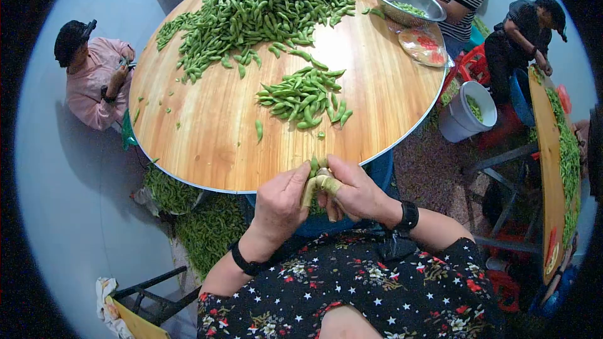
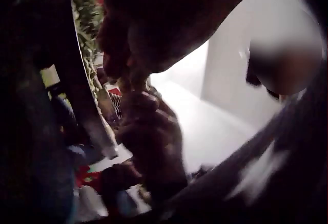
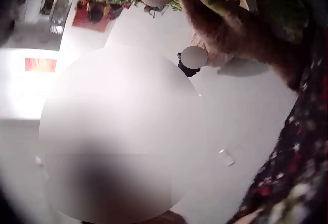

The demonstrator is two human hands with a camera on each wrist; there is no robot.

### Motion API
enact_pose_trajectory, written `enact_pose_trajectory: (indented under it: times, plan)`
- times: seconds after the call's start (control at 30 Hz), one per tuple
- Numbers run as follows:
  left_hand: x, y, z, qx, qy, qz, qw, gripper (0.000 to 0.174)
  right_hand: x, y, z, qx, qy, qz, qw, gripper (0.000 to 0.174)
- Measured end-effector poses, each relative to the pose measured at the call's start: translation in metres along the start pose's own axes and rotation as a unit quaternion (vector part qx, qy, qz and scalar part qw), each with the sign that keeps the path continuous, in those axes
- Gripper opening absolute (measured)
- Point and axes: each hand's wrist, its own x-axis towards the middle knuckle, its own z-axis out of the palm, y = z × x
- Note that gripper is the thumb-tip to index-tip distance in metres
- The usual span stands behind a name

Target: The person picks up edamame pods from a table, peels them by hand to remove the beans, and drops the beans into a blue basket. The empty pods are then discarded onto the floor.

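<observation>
Just past the table's near edge, my two hands meet over a green edamame pod (image 1: 314, 166). My left hand (image 1: 280, 199) pinches it between thumb and forefinger. My right hand (image 1: 363, 193) meets it from the other side, thumb and curled fingers at the pod. Pale yellowish coverings (image 1: 328, 183) wrap some of the fingers. A small pile of pods (image 1: 301, 100) lies on the round wooden table (image 1: 207, 144) ahead of the hands. In the left wrist view the hands are dark, and the pod is hidden there.
A large heap of pods (image 1: 264, 12) covers the table's far side. A metal bowl (image 1: 408, 1) with shelled beans stands at the far right, near a patterned plate (image 1: 422, 48). A white bucket (image 1: 468, 113) stands on the floor. Other people sit around, one in pink (image 1: 103, 81) at left.
</observation>
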Motion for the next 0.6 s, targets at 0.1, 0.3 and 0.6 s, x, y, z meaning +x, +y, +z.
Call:
enact_pose_trajectory:
  times: [0.1,0.3,0.6]
  plan:
    - [-0.004,0.002,0.005,-0.076,0.008,-0.055,0.996,0.033,0.0,0.004,-0.001,0.05,-0.013,0.029,0.998,0.015]
    - [-0.017,0.004,0.021,-0.283,0.013,-0.297,0.912,0.02,0.004,0.022,-0.006,-0.146,0.03,-0.099,0.984,0.015]
    - [-0.015,0.0,0.016,-0.288,-0.047,-0.266,0.919,0.024,-0.006,0.01,-0.03,-0.235,0.021,-0.09,0.968,0.036]
